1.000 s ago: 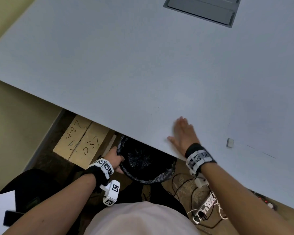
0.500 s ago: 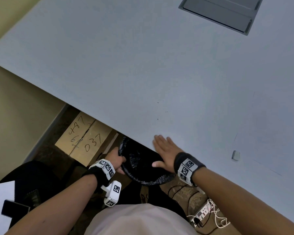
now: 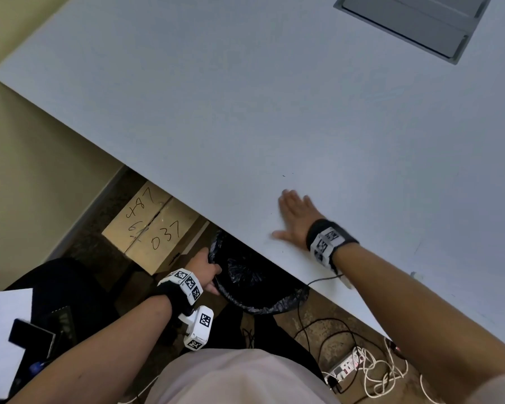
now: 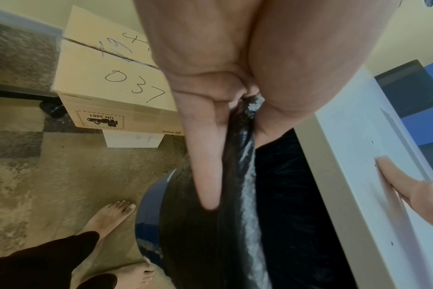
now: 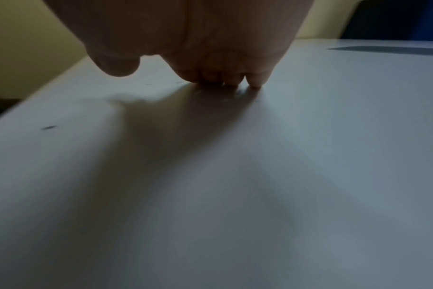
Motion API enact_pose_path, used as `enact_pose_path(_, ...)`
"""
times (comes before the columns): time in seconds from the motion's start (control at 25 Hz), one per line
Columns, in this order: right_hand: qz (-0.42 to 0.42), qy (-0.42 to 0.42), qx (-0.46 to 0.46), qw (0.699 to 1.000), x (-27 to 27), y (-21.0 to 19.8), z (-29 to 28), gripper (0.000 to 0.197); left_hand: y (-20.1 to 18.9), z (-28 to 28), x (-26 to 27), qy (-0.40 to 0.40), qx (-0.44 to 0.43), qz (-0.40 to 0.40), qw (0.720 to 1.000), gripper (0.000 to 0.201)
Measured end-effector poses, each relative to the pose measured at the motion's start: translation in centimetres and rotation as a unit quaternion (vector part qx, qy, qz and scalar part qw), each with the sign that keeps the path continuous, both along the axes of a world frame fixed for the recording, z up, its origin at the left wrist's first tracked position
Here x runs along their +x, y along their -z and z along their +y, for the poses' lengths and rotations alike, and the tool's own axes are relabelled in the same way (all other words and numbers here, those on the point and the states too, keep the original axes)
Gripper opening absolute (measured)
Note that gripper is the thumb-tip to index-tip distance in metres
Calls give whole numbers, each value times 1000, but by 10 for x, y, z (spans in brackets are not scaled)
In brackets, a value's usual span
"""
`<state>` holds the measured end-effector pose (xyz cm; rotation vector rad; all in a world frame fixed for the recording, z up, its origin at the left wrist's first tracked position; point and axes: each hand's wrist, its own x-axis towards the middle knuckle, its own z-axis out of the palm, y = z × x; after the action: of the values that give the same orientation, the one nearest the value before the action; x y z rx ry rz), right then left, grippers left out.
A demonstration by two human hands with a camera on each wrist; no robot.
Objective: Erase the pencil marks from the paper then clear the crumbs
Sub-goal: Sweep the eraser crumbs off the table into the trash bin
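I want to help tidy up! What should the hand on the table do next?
Probably sweep the flat right hand toward the white table's near edge: dark crumbs lie just past it, and the left hand holds the black-lined bin below.

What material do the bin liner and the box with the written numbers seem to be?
Bin liner: thin black plastic film, seemingly; it is glossy and crinkled where the left hand grips its rim. Box: brown corrugated cardboard, matte, with a taped seam and marker numbers.
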<state>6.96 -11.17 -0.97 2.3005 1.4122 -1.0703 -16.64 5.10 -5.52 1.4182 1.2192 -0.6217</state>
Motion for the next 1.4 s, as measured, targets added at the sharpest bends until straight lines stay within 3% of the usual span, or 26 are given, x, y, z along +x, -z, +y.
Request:
enact_pose_path(0.16, 70, -164, 44, 983, -60, -4, -18, 109, 4, 1, -2, -27, -8, 1, 1000, 33)
enact_pose_path(0.24, 104, -197, 58, 973, -72, -10, -29, 106, 3, 3, -1, -34, -10, -3, 999, 32)
enact_pose_path(0.36, 89, -78, 91, 989, -45, -20, -21, 101, 4, 5, 0, -33, -12, -1, 999, 31)
enact_pose_path(0.48, 15, 10, 46, 999, -13, -15, -7, 92, 5, 5, 0, -22, -11, 2, 1000, 32)
enact_pose_path(0.68, 54, -104, 39, 992, -69, -2, -1, 111, 7, 1, 0, -16, -4, -4, 1000, 32)
enact_pose_path(0.8, 104, -155, 59, 981, -99, -11, -15, 111, 7, -1, 2, -16, -5, -12, 1000, 33)
enact_pose_path(0.88, 122, -95, 84, 984, -93, -14, -25, 108, 6, 0, 3, -15, -8, -14, 1000, 32)
enact_pose_path(0.96, 76, 15, 103, 992, -66, -16, -35, 101, 5, 1, 3, -21, -10, -10, 1000, 33)
enact_pose_path(1.12, -17, 194, 14, 981, -11, -14, -67, 85, 3, -1, 1, -17, -13, -12, 1000, 36)
enact_pose_path(1.24, -14, 189, -14, 982, -19, -4, -66, 92, 0, -4, 2, -12, -18, -12, 1000, 35)
enact_pose_path(1.4, 47, 83, 14, 995, -66, -5, -49, 99, -2, -7, 1, -8, -19, -10, 1000, 34)
